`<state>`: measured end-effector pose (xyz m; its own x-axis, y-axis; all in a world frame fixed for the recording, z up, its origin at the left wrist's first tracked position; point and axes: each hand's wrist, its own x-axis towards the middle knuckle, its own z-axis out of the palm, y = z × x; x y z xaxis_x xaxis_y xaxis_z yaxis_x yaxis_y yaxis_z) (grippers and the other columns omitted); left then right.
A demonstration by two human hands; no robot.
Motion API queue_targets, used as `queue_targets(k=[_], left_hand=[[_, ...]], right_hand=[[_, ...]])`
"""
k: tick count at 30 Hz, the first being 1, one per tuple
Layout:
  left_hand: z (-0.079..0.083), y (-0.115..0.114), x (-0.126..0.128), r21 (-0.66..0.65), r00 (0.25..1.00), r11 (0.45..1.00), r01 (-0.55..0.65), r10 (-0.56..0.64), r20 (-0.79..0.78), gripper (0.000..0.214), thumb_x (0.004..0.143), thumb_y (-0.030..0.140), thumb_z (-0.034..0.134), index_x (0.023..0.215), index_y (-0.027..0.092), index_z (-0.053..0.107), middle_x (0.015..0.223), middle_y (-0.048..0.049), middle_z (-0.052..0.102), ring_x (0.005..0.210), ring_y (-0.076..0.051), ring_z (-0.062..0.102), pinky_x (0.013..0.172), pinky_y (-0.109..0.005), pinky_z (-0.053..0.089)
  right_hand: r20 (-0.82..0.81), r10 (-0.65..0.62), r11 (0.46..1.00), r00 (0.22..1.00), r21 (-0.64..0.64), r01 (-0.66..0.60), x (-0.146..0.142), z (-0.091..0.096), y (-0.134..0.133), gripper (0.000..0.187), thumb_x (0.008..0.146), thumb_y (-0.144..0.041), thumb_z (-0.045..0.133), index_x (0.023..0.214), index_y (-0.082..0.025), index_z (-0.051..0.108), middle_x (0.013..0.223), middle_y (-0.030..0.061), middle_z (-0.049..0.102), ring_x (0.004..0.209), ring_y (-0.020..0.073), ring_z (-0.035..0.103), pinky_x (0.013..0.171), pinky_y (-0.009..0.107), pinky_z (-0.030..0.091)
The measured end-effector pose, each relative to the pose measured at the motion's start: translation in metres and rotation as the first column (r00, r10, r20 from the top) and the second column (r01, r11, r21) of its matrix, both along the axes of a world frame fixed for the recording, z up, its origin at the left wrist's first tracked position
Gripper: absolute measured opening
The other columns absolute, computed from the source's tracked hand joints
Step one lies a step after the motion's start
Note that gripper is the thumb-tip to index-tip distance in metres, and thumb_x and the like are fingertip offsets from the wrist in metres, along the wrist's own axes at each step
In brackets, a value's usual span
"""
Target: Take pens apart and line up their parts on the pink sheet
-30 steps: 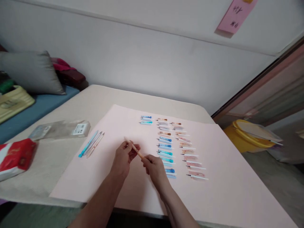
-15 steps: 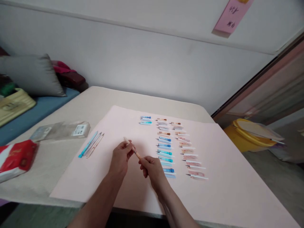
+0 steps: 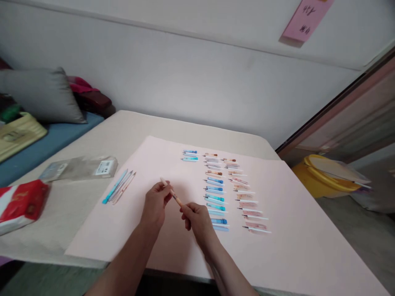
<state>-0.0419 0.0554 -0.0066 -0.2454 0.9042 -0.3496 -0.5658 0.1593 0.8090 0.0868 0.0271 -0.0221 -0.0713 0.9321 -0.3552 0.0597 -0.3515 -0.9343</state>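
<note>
Both hands hold one thin pale orange pen point(image 3: 173, 195) above a large pink paper sheet point(image 3: 277, 250) on the table. My left hand point(image 3: 156, 205) pinches its upper part, with the tip sticking out toward the far left. My right hand point(image 3: 197, 220) is closed round its lower end. Just right of my hands lie rows of taken-apart pen pieces point(image 3: 228, 191), blue ones in one column and pinkish ones in another. Three whole pens point(image 3: 119, 187) lie together at the sheet's left edge.
A clear plastic pen package point(image 3: 78, 168) and a red tissue pack point(image 3: 20, 203) lie on the beige table point(image 3: 101, 135) at the left. A grey cushion point(image 3: 43, 94) sits on a blue bench beyond. A yellow basin point(image 3: 324, 176) stands on the floor at the right.
My hands have drifted slightly toward me and the pen has tilted a little; both keep their hold on it.
</note>
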Motion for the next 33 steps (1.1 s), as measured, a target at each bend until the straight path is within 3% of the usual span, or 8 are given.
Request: queue_targets(k=[5, 10, 13, 17, 24, 33], left_hand=[[0.0021, -0.0017, 0.0015, 0.029, 0.999, 0.999, 0.035, -0.036, 0.032, 0.026, 0.066, 0.025, 0.068, 0.089, 0.014, 0.061, 0.085, -0.0077, 0.064, 0.083, -0.017, 0.059, 0.077, -0.032, 0.045], [-0.0005, -0.0005, 0.0021, 0.009, 0.998, 1.000, -0.005, 0.005, -0.058, 0.022, 0.062, 0.030, 0.072, 0.072, 0.015, 0.059, 0.067, 0.0020, 0.055, 0.063, -0.008, 0.052, 0.067, -0.025, 0.043], [-0.0015, 0.0008, 0.0003, 0.007, 0.999, 1.000, -0.006, 0.006, -0.033, 0.027, 0.060, 0.024, 0.073, 0.082, 0.014, 0.062, 0.069, 0.0004, 0.058, 0.064, -0.010, 0.055, 0.071, -0.027, 0.045], [-0.0005, -0.0002, 0.0005, 0.054, 0.999, 0.998, 0.026, -0.027, 0.017, 0.033, 0.063, 0.023, 0.070, 0.093, 0.014, 0.061, 0.081, -0.0068, 0.064, 0.080, -0.016, 0.059, 0.079, -0.033, 0.045], [-0.0014, 0.0003, 0.0010, -0.003, 0.995, 1.000, -0.009, 0.008, -0.096, 0.022, 0.062, 0.029, 0.072, 0.073, 0.014, 0.060, 0.068, 0.0014, 0.054, 0.063, -0.008, 0.051, 0.068, -0.026, 0.043], [0.0015, -0.0007, 0.0001, 0.082, 0.997, 0.996, 0.027, -0.021, -0.075, 0.040, 0.065, 0.021, 0.068, 0.101, 0.014, 0.055, 0.073, -0.0046, 0.065, 0.069, -0.014, 0.060, 0.075, -0.034, 0.047]], right_hand=[[-0.005, -0.014, 1.000, 1.000, 0.004, 0.014, 0.0022, -0.0003, 0.0005, 0.020, 0.072, -0.031, 0.055, 0.064, -0.013, 0.060, 0.049, -0.0032, 0.051, 0.032, 0.0054, 0.040, 0.033, 0.019, 0.027], [0.021, 0.002, 1.000, 1.000, 0.022, -0.003, 0.0006, 0.0014, -0.0012, 0.020, 0.073, -0.029, 0.053, 0.062, -0.013, 0.059, 0.048, -0.0038, 0.050, 0.032, 0.0054, 0.040, 0.034, 0.019, 0.028], [-0.010, 0.000, 1.000, 1.000, 0.007, 0.000, 0.0006, 0.0032, -0.0013, 0.020, 0.072, -0.029, 0.054, 0.062, -0.013, 0.060, 0.048, -0.0037, 0.050, 0.032, 0.0054, 0.040, 0.033, 0.019, 0.027], [-0.025, -0.008, 1.000, 1.000, 0.002, 0.008, 0.0024, 0.0034, -0.0002, 0.019, 0.072, -0.029, 0.054, 0.063, -0.013, 0.060, 0.049, -0.0031, 0.051, 0.033, 0.0055, 0.040, 0.034, 0.019, 0.027], [0.077, 0.028, 0.996, 0.997, 0.078, -0.034, 0.0019, -0.0023, -0.0027, 0.022, 0.075, -0.030, 0.052, 0.062, -0.014, 0.059, 0.046, -0.0038, 0.049, 0.033, 0.0060, 0.042, 0.035, 0.018, 0.029], [0.000, 0.009, 1.000, 1.000, 0.022, -0.009, 0.0021, 0.0024, -0.0020, 0.019, 0.072, -0.029, 0.053, 0.061, -0.014, 0.058, 0.048, -0.0044, 0.050, 0.032, 0.0048, 0.040, 0.034, 0.018, 0.027]])
